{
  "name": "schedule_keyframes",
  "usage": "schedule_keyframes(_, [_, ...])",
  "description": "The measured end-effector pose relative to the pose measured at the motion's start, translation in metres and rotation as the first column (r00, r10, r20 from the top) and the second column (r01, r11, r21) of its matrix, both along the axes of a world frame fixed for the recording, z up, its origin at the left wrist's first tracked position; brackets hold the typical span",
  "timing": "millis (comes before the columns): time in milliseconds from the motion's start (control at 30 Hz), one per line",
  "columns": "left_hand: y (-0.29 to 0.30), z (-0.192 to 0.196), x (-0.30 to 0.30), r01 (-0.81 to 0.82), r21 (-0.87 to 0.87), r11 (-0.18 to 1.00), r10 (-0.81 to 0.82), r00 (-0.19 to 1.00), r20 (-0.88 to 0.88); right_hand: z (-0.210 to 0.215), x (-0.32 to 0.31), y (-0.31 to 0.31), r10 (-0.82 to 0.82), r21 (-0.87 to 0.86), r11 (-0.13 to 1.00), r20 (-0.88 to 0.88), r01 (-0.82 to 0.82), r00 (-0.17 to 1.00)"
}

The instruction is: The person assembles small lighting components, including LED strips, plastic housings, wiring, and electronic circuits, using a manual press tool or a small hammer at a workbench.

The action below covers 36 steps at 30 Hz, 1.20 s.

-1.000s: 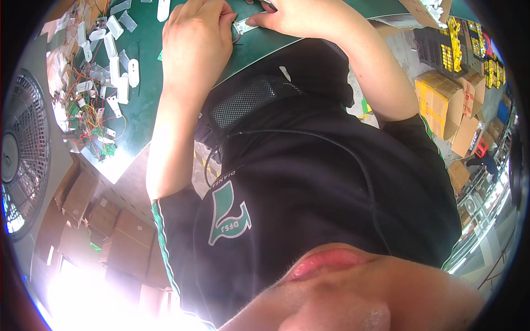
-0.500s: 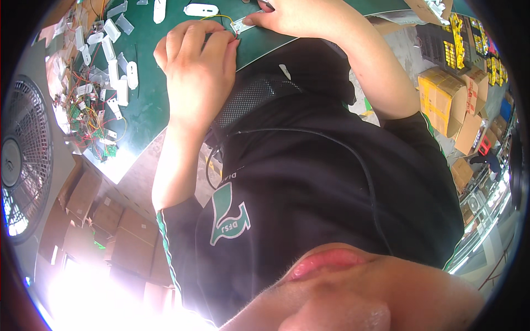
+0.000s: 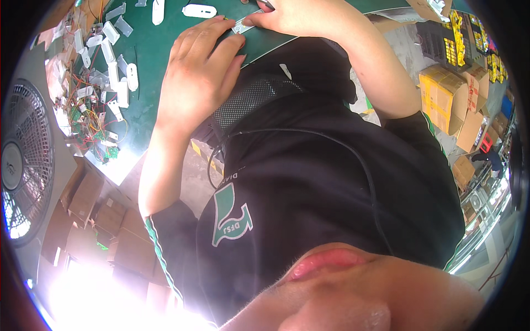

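Observation:
At the top of the view a narrow white plastic piece lies at the edge of the green table. My right hand holds it at its right end, with the thumb pressed on it. A thin dark object shows at that hand's fingers; its kind cannot be made out. My left hand rests beside the piece's left end, palm down. Its fingers are stretched and apart, with the fingertips close to the piece or touching it. A white oval casing lies just beyond the left hand.
Several white casings and a tangle of wires and small green circuit boards cover the table's left side. A fan stands at far left. Cardboard boxes stand on the right, with more boxes at lower left.
My left hand has loosened its pinch near the white piece and spread its fingers. Its forearm has shifted left. My right hand stays nearly in place on the piece.

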State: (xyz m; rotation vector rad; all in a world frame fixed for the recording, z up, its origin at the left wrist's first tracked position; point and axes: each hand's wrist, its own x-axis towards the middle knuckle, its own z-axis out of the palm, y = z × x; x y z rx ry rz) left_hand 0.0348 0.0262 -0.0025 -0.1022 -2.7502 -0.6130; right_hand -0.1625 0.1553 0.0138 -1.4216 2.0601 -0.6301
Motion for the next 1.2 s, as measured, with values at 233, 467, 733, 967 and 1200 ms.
schedule_keyframes(233, [-0.007, 0.007, 0.005, 0.076, -0.095, 0.993, -0.069, 0.995, 0.076, 0.005, 0.002, -0.002, -0.016, 0.026, 1.000, 0.029, 0.015, 0.999])
schedule_keyframes(467, [0.001, 0.011, 0.005, -0.020, -0.184, 0.983, 0.027, 0.999, 0.034, 0.000, 0.001, 0.000, -0.012, 0.013, 1.000, -0.009, 0.012, 1.000])
schedule_keyframes(733, [0.010, -0.013, 0.002, -0.174, -0.149, 0.973, 0.157, 0.981, -0.117, 0.003, 0.003, -0.001, -0.023, 0.026, 0.999, 0.003, 0.023, 1.000])
schedule_keyframes(967, [0.016, -0.006, -0.004, -0.179, -0.062, 0.982, 0.172, 0.980, -0.103, -0.002, 0.002, -0.002, -0.025, 0.012, 1.000, -0.006, 0.025, 1.000])
schedule_keyframes(1200, [-0.009, 0.013, -0.003, 0.048, -0.107, 0.993, -0.044, 0.998, 0.040, -0.002, 0.002, 0.001, -0.013, -0.042, 0.999, -0.028, 0.012, 1.000])
